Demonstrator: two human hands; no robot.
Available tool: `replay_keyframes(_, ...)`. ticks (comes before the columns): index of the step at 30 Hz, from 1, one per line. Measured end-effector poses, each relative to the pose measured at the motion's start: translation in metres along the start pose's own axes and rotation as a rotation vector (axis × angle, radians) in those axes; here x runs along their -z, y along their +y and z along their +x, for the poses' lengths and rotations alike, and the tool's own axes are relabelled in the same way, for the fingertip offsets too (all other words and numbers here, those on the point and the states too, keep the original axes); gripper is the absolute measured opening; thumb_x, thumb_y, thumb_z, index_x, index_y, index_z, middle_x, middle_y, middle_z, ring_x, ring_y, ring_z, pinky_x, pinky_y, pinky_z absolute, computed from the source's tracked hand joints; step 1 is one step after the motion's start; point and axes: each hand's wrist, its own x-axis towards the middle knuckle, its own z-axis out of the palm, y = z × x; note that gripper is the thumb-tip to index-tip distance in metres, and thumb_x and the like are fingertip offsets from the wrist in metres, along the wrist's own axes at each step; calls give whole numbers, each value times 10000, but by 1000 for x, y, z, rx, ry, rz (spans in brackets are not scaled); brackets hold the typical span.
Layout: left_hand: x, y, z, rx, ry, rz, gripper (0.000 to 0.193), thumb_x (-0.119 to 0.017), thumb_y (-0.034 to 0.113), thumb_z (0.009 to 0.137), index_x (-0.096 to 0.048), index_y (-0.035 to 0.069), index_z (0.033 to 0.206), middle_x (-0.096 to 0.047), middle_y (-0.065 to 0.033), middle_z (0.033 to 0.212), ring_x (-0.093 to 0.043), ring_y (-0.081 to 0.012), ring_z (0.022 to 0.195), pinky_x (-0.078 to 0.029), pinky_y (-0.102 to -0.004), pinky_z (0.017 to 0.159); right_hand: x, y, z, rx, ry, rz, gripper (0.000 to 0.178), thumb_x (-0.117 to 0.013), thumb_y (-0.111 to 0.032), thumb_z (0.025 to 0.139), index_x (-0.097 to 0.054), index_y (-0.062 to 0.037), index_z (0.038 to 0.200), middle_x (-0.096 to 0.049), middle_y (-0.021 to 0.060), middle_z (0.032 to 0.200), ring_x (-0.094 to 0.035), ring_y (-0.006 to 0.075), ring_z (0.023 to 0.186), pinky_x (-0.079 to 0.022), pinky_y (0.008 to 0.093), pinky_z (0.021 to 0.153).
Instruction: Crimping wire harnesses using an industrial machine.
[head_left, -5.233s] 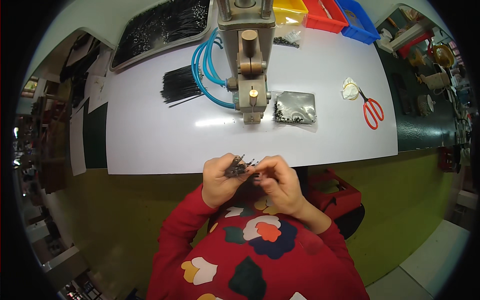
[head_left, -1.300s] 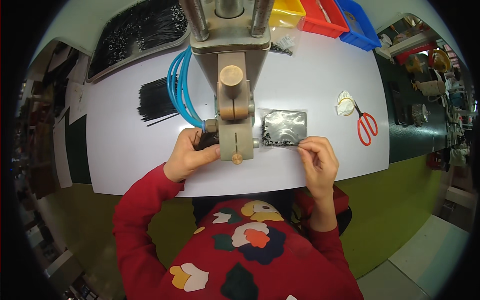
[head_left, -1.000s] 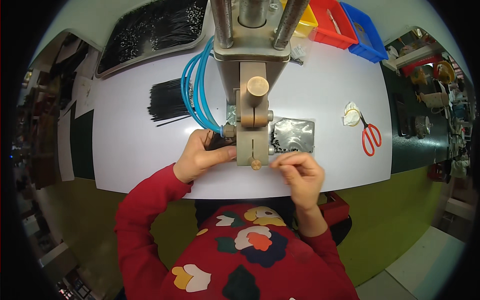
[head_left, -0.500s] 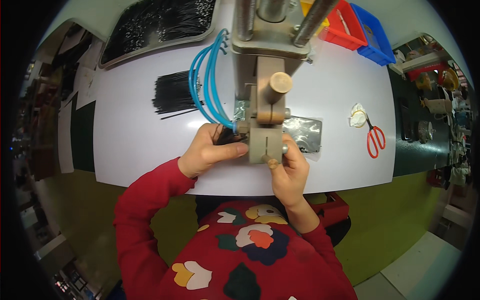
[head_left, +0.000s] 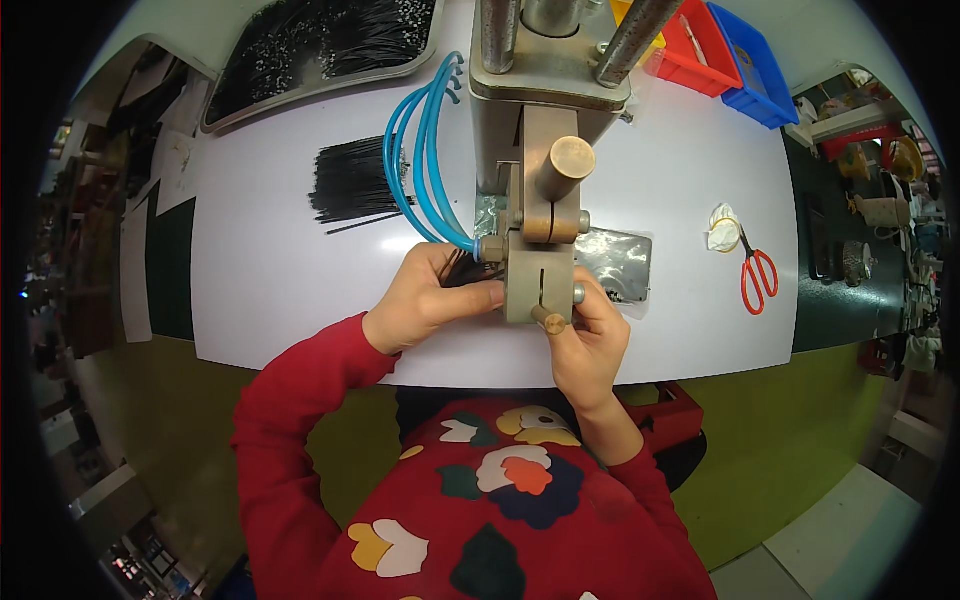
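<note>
A metal bench press (head_left: 540,270) with a brass-coloured knob stands between my hands. My left hand (head_left: 425,300) is closed around several thin black wires (head_left: 463,268) at the left side of the press head, its thumb pointing right. At the right side of the head, my right hand (head_left: 590,345) has its fingers bent together; the fingertips go behind the metal, so what they pinch is hidden. Blue air tubes (head_left: 425,170) curve down to a fitting just above my left hand. A clear bag (head_left: 618,262) of small dark pieces lies beyond my right hand.
A pile of black wires (head_left: 350,185) lies on the white table, below a metal tray (head_left: 300,110) full of them. Red-handled scissors (head_left: 758,280) and a white wad (head_left: 723,228) are at the right. A red bin (head_left: 700,65) and a blue bin (head_left: 765,85) stand at the back right.
The whole view has shifted a little, so everything sits slightly further right. Both hands keep nearly the same place and grip beside the press head.
</note>
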Motion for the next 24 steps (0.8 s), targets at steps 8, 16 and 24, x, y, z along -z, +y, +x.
replay_keyframes(8,-2,7,-2,32,7,20,243,-613,94,752,-587,-20,964,-593,-25,820,-520,-67,728,-416,-209,660,2,6,-2,-52,14,99,135,-590,-85,829,-559,44,851,-552,57,845,-468,61,656,-364,169,556)
replay_keyframes(16,2,-3,1,19,-31,22,228,-635,113,743,-599,-26,919,-595,-27,797,-522,-69,708,-414,-203,645,22,8,-1,-498,-85,679,49,-550,0,822,-580,37,833,-611,157,842,-458,56,470,-350,160,394)
replay_keyframes(24,6,-10,4,1,-41,12,223,-642,132,742,-606,-22,898,-594,-24,767,-519,-66,678,-409,-193,627,31,13,0,-631,-146,945,110,-534,-47,843,-536,62,857,-582,129,711,-390,25,345,-283,136,285)
